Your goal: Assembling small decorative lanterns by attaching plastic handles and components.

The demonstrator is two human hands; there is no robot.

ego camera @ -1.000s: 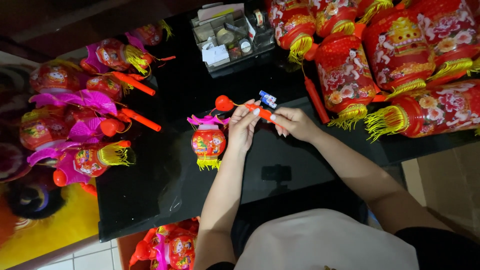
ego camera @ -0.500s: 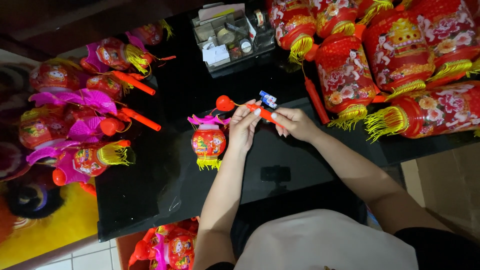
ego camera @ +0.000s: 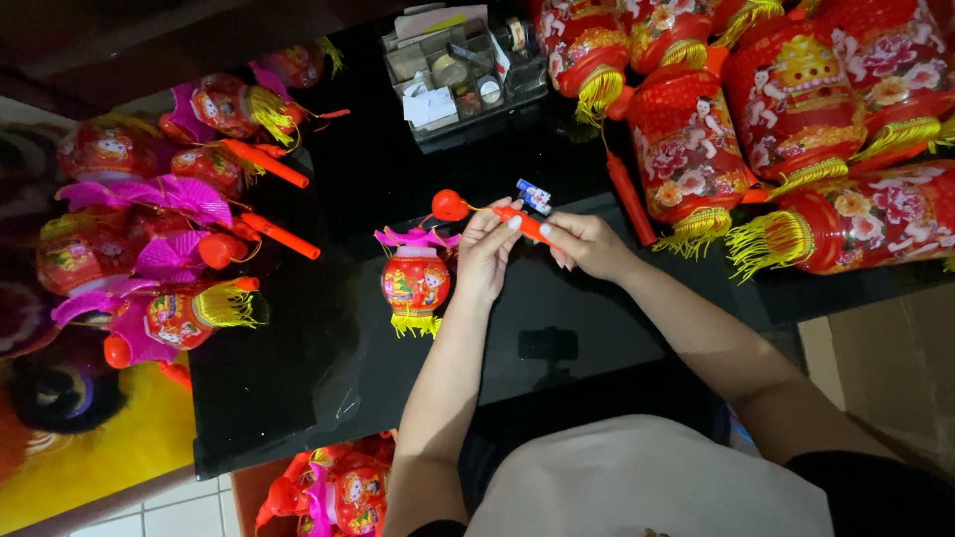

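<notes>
The stick (ego camera: pixel 522 221) sits pinched between both your hands over the black table (ego camera: pixel 298 398), left hand (ego camera: pixel 487 254) curled on its bulb end, right hand (ego camera: pixel 587 244) closed round the handle, and nothing has shifted from a moment ago, so you're holding mid-fit. One small lantern (ego camera: pixel 416 283) stands just beside your left hand. One tray (ego camera: pixel 463 70) lies beyond, five big lanterns (ego camera: pixel 796 99) on your right.

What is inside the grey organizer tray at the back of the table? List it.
The grey organizer tray holds white paper slips, round tape rolls and small oddments. Anything beneath the papers is covered.
</notes>
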